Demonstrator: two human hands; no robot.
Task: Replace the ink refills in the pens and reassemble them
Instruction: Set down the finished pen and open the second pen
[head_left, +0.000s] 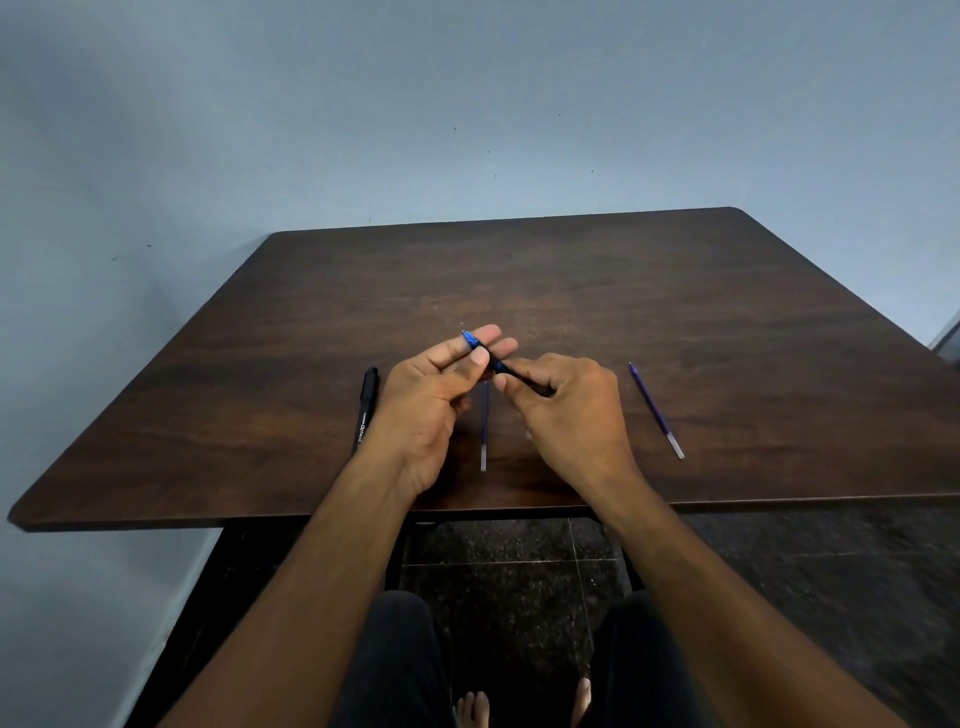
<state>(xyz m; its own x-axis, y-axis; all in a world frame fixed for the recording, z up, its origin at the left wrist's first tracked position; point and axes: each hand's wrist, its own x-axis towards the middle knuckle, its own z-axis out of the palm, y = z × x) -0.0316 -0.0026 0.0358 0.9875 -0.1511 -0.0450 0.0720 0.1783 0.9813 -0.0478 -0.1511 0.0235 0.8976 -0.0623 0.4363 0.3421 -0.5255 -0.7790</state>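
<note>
Gripping one blue pen (485, 352) between them, both hands (423, 400) (569, 410) clamp its ends.

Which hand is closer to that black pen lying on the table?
Left. The left hand sits right beside the black pen; the right hand is farther off, across the blue pen both hold.

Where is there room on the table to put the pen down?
The far half of the table is bare, and so is the right side past the right refill. It is crowded near the front edge: black pen, middle refill and both hands on the blue pen.
</note>
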